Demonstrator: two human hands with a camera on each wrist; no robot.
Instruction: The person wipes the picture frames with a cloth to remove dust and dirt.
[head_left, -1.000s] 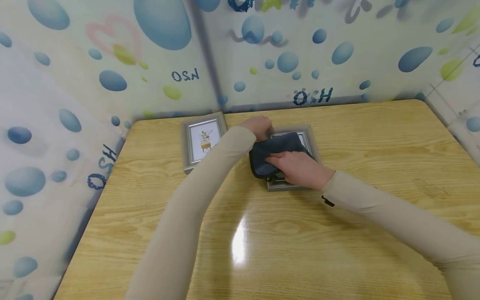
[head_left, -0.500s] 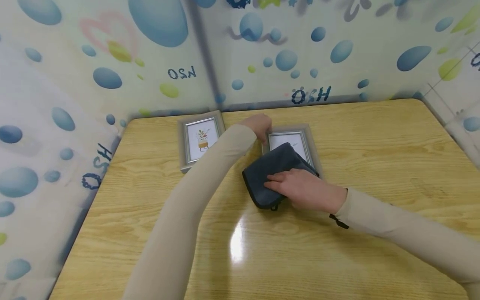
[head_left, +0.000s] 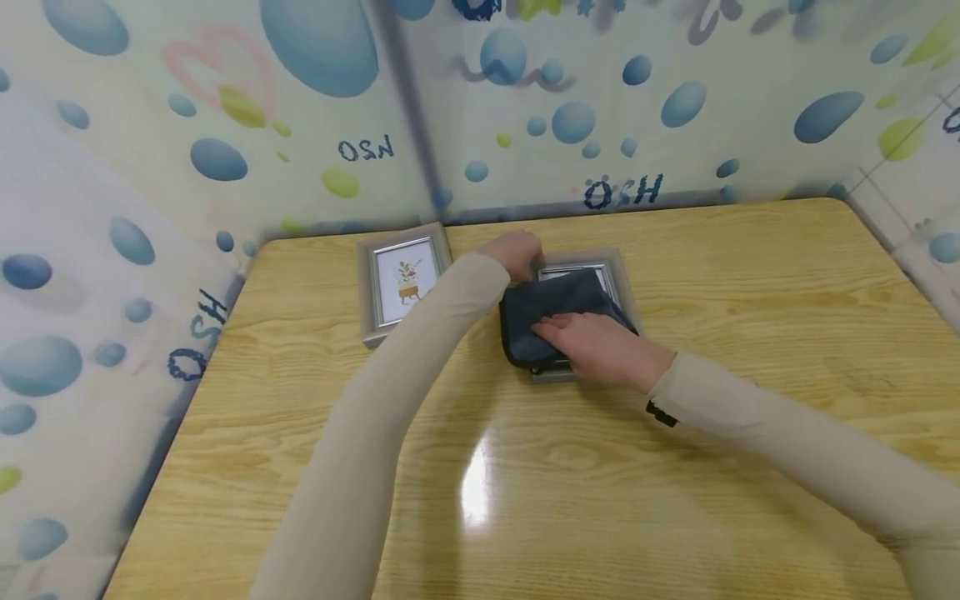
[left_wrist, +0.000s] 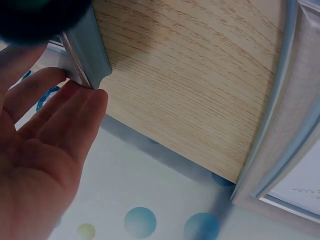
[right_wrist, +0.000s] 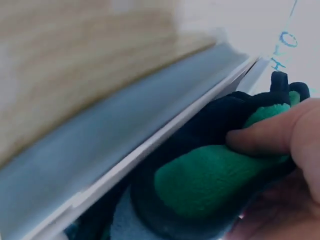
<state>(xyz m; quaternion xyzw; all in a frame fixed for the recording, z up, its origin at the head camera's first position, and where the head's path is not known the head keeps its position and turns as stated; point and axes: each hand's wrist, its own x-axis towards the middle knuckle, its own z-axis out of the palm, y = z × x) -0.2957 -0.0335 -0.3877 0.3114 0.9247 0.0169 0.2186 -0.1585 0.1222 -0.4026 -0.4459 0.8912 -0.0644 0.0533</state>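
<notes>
A dark navy cleaning cloth (head_left: pixel 551 296) with black edging lies over much of the right picture frame (head_left: pixel 628 292). My right hand (head_left: pixel 607 346) holds it from above. In the right wrist view the thumb presses into its fuzzy green side (right_wrist: pixel 200 180), beside the frame's grey edge (right_wrist: pixel 95 145). My left hand (head_left: pixel 516 253) grips the same frame at its far left corner. Close up in the left wrist view, bent fingers (left_wrist: pixel 75 120) hold that corner (left_wrist: pixel 90 52). Most of the frame's picture is hidden under the cloth.
Another grey picture frame (head_left: pixel 369 287), showing a potted plant print, lies to the left, partly behind my left sleeve. Both frames rest on a wood-grain table (head_left: pixel 570 492) near its far edge. A wall with blue spots (head_left: pixel 573 122) stands right behind.
Over the frame, the right hand has drawn the cloth toward the near side, then pushed it back up toward the far side. My left hand has stayed at the frame's corner.
</notes>
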